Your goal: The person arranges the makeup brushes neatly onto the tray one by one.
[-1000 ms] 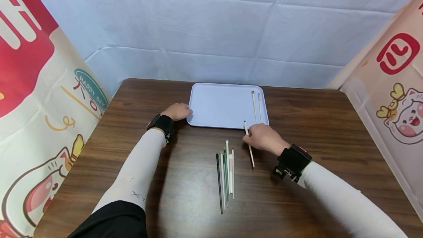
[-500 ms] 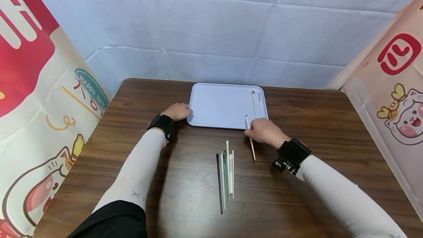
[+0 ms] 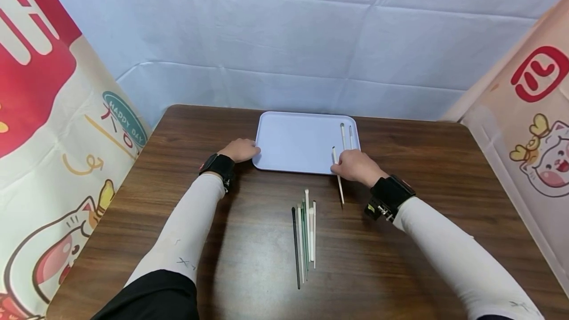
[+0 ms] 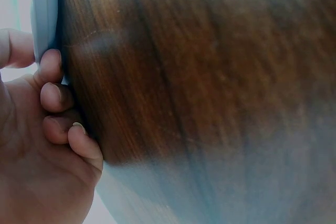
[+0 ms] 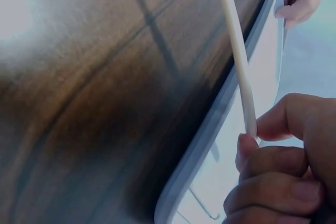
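Right hand (image 3: 355, 166): brush (image 3: 340, 189) pinched; left hand (image 3: 241, 150): tray (image 3: 293, 142) gripped. Two brushes (image 3: 343, 135) are laid inside, a bunch (image 3: 311, 236) left outside.

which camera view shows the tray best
The head view: nearly the whole tray shows, with the right hand covering one corner. The left wrist view catches just a strip of its rim; the right wrist view, an angled part of rim and floor.
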`<state>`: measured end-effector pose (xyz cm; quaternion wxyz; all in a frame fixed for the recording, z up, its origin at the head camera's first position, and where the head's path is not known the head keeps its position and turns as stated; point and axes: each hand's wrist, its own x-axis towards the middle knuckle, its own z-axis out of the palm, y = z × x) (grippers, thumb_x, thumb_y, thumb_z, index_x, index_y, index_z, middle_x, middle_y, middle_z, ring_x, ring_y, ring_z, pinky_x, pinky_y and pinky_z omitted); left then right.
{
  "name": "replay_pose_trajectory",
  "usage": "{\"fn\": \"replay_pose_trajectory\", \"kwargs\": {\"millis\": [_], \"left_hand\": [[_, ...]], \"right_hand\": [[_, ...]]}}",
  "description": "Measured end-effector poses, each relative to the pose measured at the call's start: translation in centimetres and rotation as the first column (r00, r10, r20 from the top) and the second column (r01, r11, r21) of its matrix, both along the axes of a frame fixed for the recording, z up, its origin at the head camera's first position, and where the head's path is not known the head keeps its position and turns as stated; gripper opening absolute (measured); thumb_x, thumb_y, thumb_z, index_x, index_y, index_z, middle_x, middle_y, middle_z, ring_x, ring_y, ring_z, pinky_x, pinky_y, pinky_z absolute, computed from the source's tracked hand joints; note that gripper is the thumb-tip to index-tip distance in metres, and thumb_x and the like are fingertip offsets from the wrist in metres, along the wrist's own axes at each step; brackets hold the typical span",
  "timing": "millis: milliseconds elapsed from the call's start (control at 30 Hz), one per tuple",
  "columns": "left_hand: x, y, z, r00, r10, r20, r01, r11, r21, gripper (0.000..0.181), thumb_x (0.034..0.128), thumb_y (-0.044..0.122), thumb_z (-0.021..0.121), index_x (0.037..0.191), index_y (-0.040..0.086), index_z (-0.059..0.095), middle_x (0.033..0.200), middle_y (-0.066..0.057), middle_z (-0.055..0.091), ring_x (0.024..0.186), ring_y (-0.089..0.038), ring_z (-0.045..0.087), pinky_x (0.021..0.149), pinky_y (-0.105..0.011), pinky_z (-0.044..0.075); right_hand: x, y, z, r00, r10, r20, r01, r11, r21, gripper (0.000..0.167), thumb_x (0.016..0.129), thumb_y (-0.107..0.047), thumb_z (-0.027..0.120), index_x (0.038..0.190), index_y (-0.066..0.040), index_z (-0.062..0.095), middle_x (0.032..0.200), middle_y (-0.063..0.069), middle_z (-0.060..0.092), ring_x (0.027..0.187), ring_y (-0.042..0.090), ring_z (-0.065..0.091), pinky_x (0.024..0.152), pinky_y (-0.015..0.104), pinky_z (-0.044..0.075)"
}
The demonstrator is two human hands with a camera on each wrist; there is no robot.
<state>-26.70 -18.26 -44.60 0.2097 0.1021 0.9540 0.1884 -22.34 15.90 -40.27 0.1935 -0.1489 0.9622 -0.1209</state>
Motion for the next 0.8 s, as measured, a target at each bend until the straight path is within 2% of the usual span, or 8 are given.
{"fn": "replay_pose_trajectory", "kwargs": {"millis": [700, 800], "left_hand": [[-0.3, -0.3, -0.6, 1.0, 0.012, -0.016, -0.012, 1.0, 0.011, 0.057, 0.1035, 0.032, 0.038, 0.151, 0.001, 0.046, 0.153, -0.017, 0.047, 0.14, -0.031, 0.044, 0.115, -0.045, 0.035], [-0.3, -0.3, -0.6, 1.0, 0.012, -0.015, -0.012, 1.0, 0.016, 0.056, 0.1035, 0.031, 0.038, 0.15, 0.001, 0.047, 0.15, -0.017, 0.05, 0.133, -0.03, 0.048, 0.112, -0.045, 0.037]], "right_hand": [[-4.0, -0.1, 0.2, 0.998, -0.055, 0.025, 0.054, 0.998, 0.024, 0.05, 0.1, -0.027, 0.055, 0.054, -0.015, 0.04, 0.053, -0.004, 0.03, 0.048, 0.013, 0.032, 0.05, 0.029, 0.03], [-4.4, 0.0, 0.2, 0.998, -0.059, 0.019, 0.058, 0.998, 0.031, 0.05, 0.1, -0.028, 0.054, 0.054, -0.016, 0.038, 0.052, -0.004, 0.029, 0.047, 0.012, 0.03, 0.051, 0.029, 0.029]]}}
